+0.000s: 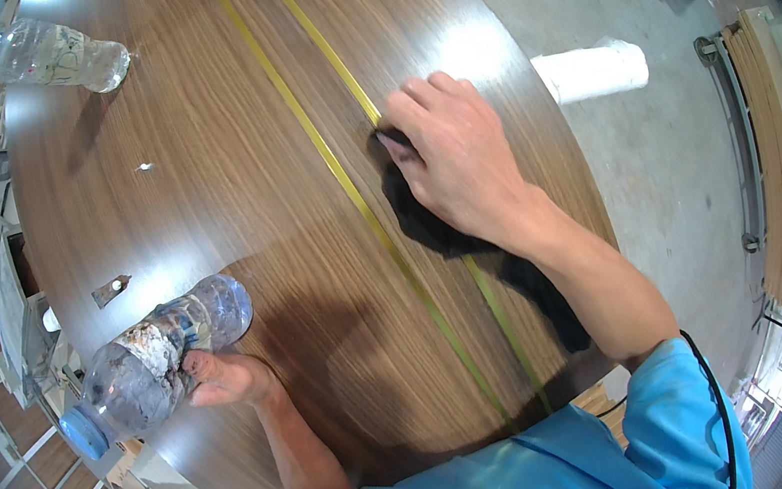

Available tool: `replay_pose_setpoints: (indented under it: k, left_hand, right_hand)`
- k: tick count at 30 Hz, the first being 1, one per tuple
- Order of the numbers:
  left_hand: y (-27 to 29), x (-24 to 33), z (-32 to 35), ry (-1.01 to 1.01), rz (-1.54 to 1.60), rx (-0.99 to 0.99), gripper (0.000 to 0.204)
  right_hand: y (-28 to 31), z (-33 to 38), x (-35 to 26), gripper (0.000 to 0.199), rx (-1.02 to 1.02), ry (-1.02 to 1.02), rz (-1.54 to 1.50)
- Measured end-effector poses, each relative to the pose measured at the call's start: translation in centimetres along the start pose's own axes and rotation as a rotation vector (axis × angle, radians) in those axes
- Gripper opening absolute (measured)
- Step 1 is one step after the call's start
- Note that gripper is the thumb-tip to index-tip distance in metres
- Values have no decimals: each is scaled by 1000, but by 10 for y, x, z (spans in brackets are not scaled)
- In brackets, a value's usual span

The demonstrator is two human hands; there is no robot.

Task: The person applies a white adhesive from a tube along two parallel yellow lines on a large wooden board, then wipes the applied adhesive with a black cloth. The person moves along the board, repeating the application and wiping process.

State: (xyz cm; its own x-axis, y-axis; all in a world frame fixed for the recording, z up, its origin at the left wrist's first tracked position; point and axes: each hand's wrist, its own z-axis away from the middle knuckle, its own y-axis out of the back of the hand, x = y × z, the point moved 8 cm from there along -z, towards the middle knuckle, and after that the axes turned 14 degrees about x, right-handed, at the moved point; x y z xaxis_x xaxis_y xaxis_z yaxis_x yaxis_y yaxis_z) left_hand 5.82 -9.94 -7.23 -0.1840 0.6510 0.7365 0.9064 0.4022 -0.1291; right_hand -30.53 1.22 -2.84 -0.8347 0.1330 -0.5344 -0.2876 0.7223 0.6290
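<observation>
Head view: a wood-grain surface (175, 216) crossed by two slim gold strips (328, 158). On it, under the person's right hand (459, 158), lies a bunched black cloth (419, 218), partly covering the right-hand strip. The right fingers are curled closed, pinching the cloth at its upper edge. The left hand (232, 380) grips a clear plastic bottle (132, 374) around its middle, at the surface's lower left; the thumb shows, the other fingers are hidden behind it. The bottle is tilted, blue cap (84, 433) toward the lower left.

The cloth looks light, limp and soft, best held in a gathered fold. The bottle seems thin-walled, light to moderate in weight, easily dented and perhaps slick; its waist suits a gentle wrap. How full it is, I cannot tell. Its wrap is crumpled and smudged, with no legible lettering. A second bottle (60, 57), upper left, bears faint marks.
</observation>
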Motion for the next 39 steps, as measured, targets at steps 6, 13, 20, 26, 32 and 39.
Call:
replay_pose_setpoints:
  k: [6,13,20,26,32,39]
  left_hand:
    - [-4,9,2,-71,34,0,72]
    - [-11,12,1,-64,50,-2,69]
    - [-10,14,3,41,-139,-86,66]
    - [2,32,10,106,-93,-61,65]
    - [39,75,40,113,-378,-3,52]
    - [27,77,51,21,-350,-242,59]
  right_hand:
    - [-2,0,-3,14,-38,0,29]
    - [-5,8,-2,17,-28,22,49]
    - [0,7,-11,9,-3,66,106]
    - [15,32,-21,25,-85,128,205]
    - [-4,30,-17,29,-205,173,193]
    - [2,24,-18,32,-71,175,179]
